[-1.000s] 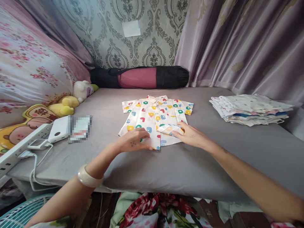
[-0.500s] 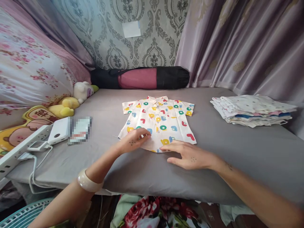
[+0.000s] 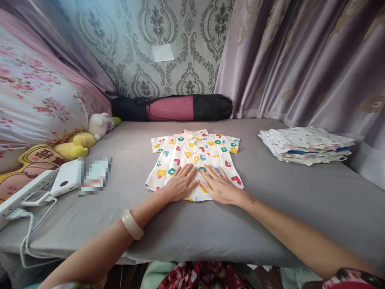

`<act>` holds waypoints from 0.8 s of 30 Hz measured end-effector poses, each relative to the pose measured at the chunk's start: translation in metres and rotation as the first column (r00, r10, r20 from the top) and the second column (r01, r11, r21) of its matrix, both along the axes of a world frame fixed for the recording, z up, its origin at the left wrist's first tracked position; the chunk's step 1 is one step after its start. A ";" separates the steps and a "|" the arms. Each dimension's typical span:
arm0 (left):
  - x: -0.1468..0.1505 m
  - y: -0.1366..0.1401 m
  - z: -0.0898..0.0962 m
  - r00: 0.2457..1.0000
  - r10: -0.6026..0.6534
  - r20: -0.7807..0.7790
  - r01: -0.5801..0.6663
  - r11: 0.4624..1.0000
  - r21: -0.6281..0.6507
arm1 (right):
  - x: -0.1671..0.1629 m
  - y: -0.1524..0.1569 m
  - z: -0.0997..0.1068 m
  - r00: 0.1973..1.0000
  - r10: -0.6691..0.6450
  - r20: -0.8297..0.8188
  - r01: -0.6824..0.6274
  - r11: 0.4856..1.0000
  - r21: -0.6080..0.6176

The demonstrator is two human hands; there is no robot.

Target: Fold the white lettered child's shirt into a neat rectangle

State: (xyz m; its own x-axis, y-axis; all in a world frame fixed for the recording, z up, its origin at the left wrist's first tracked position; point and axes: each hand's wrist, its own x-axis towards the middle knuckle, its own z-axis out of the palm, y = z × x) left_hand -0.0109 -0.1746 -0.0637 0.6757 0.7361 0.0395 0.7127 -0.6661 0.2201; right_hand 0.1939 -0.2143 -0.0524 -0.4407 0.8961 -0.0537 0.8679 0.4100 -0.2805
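Observation:
A small white short-sleeved shirt (image 3: 197, 150) with red, yellow, green and blue letter prints lies spread face up on the grey sheet (image 3: 192, 228). Its collar points away from me, its hem towards me. My left hand (image 3: 182, 182) rests flat on the lower left front, fingers stretched out. On the lower right front lies my right hand (image 3: 219, 184), also flat with fingers spread. The two thumbs come close together near the middle. Parts of the shirt's lower front are hidden under both hands. A pale bangle (image 3: 132, 224) circles my left forearm.
A stack of folded clothes (image 3: 306, 145) sits at the right. On the left are a power strip (image 3: 30, 196), a white charger box (image 3: 66, 178), cables and plush toys (image 3: 75, 144). A black and pink roll bag (image 3: 171, 108) lies along the back wall.
Both hands have come down flat onto the shirt's lower front, fingers now spread. My right hand has moved left and forward onto the cloth. The view has tilted up slightly.

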 end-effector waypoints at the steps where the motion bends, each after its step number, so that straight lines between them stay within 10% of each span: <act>1: -0.004 0.000 0.001 1.000 -0.017 -0.003 0.017 1.000 -0.026 | 0.001 -0.007 0.005 0.999 0.038 -0.029 -0.039 0.999 -0.031; 6: -0.026 0.014 0.011 0.999 0.040 -0.037 -0.042 0.996 -0.074 | 0.013 -0.007 0.028 0.948 0.152 -0.280 -0.221 0.947 -0.234; 12: -0.059 0.029 -0.001 0.947 0.307 -0.094 -0.309 0.951 -0.002 | 0.043 0.031 -0.005 0.977 -0.211 -0.044 0.213 0.976 0.048; 19: -0.079 0.024 0.008 0.946 0.299 -0.122 -0.293 0.954 0.065 | 0.051 0.029 -0.008 0.977 -0.206 0.056 0.195 0.968 0.156; 24: -0.046 0.075 0.024 0.938 0.339 -0.076 -0.325 0.933 0.154 | 0.026 0.076 0.004 0.967 -0.253 0.025 0.241 0.945 0.220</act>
